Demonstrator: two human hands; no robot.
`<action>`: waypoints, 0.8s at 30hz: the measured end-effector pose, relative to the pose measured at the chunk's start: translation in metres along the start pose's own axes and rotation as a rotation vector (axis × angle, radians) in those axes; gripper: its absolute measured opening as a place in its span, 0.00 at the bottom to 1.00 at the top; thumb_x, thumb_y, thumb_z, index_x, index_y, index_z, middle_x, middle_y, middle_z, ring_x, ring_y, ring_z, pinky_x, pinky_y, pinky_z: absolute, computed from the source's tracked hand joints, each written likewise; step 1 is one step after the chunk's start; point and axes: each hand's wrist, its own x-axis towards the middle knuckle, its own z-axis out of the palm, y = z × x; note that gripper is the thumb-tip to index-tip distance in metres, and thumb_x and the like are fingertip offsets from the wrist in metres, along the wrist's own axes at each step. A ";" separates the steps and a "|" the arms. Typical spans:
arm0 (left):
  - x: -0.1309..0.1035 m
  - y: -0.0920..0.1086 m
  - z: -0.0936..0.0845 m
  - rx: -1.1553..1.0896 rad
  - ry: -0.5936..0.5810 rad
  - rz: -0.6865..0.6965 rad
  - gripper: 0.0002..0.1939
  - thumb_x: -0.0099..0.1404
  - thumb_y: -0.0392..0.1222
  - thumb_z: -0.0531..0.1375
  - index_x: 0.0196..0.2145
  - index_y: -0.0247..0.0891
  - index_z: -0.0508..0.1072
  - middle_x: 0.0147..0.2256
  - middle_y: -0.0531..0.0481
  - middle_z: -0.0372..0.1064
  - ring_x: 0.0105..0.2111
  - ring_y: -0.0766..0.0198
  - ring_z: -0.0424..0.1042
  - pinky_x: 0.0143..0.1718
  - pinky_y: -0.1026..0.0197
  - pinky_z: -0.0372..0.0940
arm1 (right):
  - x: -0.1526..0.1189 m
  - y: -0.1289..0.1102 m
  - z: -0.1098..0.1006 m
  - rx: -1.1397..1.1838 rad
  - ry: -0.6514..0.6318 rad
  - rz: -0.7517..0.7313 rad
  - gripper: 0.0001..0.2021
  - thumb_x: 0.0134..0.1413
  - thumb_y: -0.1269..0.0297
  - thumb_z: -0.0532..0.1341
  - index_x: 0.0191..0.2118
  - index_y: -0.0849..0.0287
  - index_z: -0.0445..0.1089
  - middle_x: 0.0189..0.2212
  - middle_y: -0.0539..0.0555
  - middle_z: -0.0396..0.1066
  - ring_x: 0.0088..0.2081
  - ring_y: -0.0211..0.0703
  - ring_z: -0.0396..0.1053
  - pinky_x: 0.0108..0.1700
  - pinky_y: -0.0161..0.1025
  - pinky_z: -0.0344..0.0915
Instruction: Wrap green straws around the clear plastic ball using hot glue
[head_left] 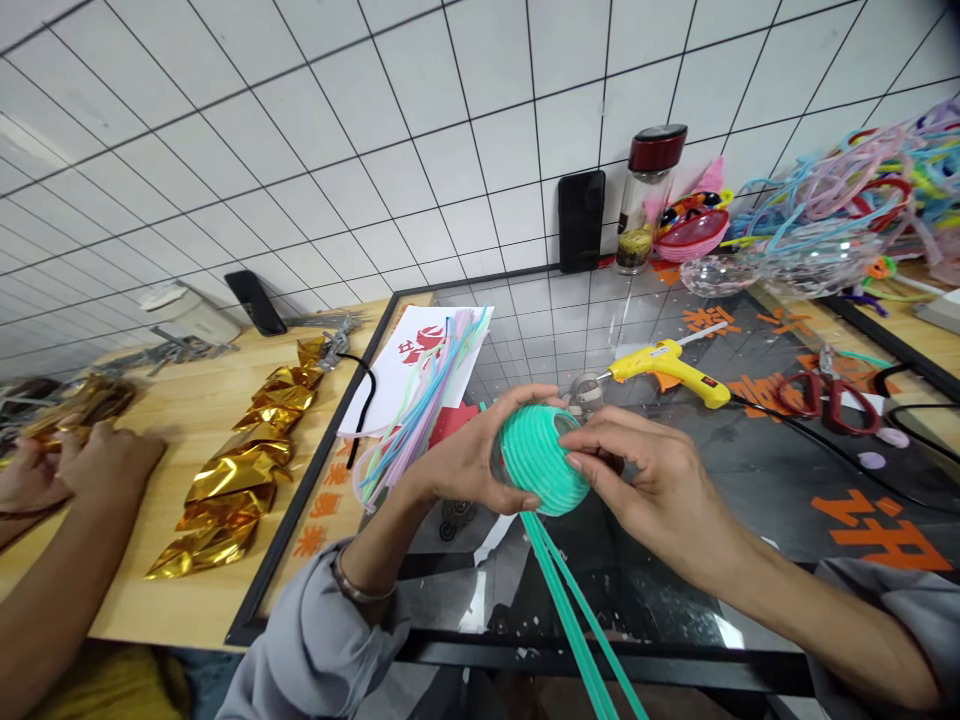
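Note:
A ball wound round with turquoise-green pipe cleaners (pixel 544 460) is cupped in my left hand (pixel 476 455), its thumb below and fingers over the top. A see-through patch shows at the ball's upper right, where the coils stop. My right hand (pixel 649 475) pinches at that edge, thumb and forefinger closed on the green pipe cleaner there; the fingertips partly hide it. Loose green pipe cleaners (pixel 577 620) hang beneath the ball toward the table's front edge. Just behind the ball lies a small clear roll (pixel 585 392), near the tip of a yellow glue gun (pixel 667 370).
Red-handled scissors (pixel 829 395) and a black cord lie right. Pastel pipe cleaners (pixel 427 390) rest on white paper at left. Behind stand a phone (pixel 581 222), a lidded glass bottle (pixel 646 205) and a pipe-cleaner heap (pixel 847 200). Gold foil (pixel 240 470) lies by another person's hands (pixel 97 465).

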 end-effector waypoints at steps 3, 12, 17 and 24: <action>0.002 0.004 -0.002 0.044 -0.048 -0.033 0.51 0.47 0.46 0.74 0.64 0.42 0.56 0.62 0.37 0.61 0.62 0.41 0.63 0.66 0.38 0.58 | 0.000 0.001 0.000 -0.005 0.001 -0.002 0.08 0.59 0.77 0.60 0.38 0.61 0.76 0.29 0.51 0.72 0.30 0.36 0.71 0.31 0.33 0.67; 0.003 0.001 -0.003 0.034 -0.054 0.022 0.45 0.48 0.49 0.74 0.60 0.42 0.60 0.59 0.38 0.62 0.61 0.43 0.64 0.64 0.39 0.59 | 0.000 0.000 0.000 -0.004 -0.009 0.009 0.09 0.60 0.77 0.59 0.38 0.60 0.76 0.29 0.51 0.73 0.30 0.37 0.72 0.32 0.34 0.68; 0.003 0.002 -0.002 0.041 -0.047 0.021 0.44 0.48 0.50 0.74 0.59 0.42 0.60 0.59 0.38 0.62 0.61 0.43 0.64 0.64 0.40 0.60 | 0.000 0.000 -0.001 -0.001 -0.013 0.006 0.09 0.60 0.76 0.59 0.38 0.59 0.76 0.29 0.51 0.73 0.30 0.37 0.71 0.32 0.34 0.68; 0.003 0.003 -0.002 0.038 -0.031 0.028 0.43 0.47 0.49 0.74 0.57 0.42 0.61 0.58 0.38 0.63 0.60 0.43 0.65 0.63 0.41 0.60 | 0.000 0.000 0.000 0.004 -0.012 0.014 0.08 0.59 0.77 0.60 0.38 0.61 0.76 0.29 0.51 0.73 0.30 0.36 0.71 0.32 0.33 0.67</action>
